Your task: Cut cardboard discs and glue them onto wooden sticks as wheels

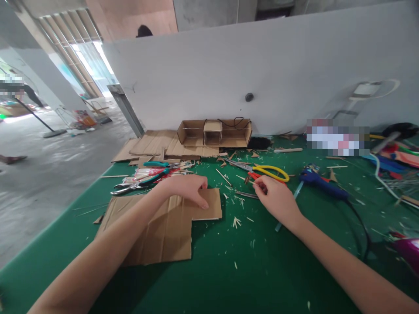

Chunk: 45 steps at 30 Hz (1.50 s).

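Observation:
My left hand is at a small cardboard piece, its thumb on top and its fingers curled at the far edge. That piece overlaps a larger cardboard sheet lying flat beneath my forearm. My right hand pinches a thin wooden stick between thumb and fingertips, its tip pointing left. Just beyond those fingers are a red handle and yellow-handled long-nose pliers. A metal blade or tool tip shows on the table, partly hidden by my right hand.
Teal-handled pliers lie left, over packaged sticks. A cardboard box structure stands against the white panel. To the right are a blue glue gun with its cord and a clear glue stick. Wood shavings litter the green table.

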### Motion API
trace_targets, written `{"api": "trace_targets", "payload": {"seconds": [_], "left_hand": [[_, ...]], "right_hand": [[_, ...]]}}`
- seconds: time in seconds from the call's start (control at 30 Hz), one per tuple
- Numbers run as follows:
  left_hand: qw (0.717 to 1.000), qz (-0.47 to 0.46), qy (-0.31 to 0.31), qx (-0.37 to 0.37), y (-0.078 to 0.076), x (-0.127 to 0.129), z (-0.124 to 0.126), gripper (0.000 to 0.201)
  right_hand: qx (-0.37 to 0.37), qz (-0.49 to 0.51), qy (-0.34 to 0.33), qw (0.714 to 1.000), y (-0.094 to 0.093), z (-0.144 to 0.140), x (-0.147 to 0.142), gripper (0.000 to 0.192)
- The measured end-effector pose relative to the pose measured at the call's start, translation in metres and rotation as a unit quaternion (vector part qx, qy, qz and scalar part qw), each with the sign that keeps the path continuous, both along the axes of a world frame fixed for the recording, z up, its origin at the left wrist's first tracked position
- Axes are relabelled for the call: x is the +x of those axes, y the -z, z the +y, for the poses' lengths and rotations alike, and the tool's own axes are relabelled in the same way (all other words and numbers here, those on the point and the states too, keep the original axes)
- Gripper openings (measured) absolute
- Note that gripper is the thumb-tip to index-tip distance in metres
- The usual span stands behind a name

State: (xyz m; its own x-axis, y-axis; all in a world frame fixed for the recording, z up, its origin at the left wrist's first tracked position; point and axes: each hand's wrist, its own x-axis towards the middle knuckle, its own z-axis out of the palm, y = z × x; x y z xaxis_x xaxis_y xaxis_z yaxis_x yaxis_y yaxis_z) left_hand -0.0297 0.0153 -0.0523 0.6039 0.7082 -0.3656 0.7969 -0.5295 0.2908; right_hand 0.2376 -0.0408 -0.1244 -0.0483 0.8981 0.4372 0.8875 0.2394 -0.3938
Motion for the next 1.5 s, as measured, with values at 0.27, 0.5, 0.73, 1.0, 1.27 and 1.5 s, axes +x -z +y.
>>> {"api": "trace_targets", "payload": {"seconds": [0.27,0.5,0.73,1.0,1.27,1.5], "left_hand": [[0.997,-0.069,-0.009,-0.012,0.008,-0.005,0.005,0.046],[0.997,-0.069,0.013,-0.014,-0.006,-0.006,0.004,0.027],[0.992,-0.117,0.031,0.045,0.013,-0.002,-0.010,0.034],[0.969,-0.151,0.041,0.192,0.028,-0.009,-0.035,0.046],[0.956,-0.196,0.007,0.217,0.045,-0.014,-0.041,0.042],[0.939,-0.263,-0.070,0.210,0.055,-0.016,-0.031,0.026]], "right_hand": [[0.022,-0.067,-0.002,0.998,0.002,0.006,-0.005,0.016],[0.087,-0.077,-0.010,0.993,-0.025,-0.004,-0.003,0.034],[0.001,-0.316,-0.180,0.932,-0.068,-0.015,-0.013,0.019],[0.091,-0.386,-0.108,0.912,-0.038,0.007,-0.074,0.026],[0.063,-0.309,-0.044,0.948,-0.028,0.020,-0.084,0.027],[-0.042,-0.027,-0.097,0.994,-0.056,0.021,-0.057,0.016]]}}
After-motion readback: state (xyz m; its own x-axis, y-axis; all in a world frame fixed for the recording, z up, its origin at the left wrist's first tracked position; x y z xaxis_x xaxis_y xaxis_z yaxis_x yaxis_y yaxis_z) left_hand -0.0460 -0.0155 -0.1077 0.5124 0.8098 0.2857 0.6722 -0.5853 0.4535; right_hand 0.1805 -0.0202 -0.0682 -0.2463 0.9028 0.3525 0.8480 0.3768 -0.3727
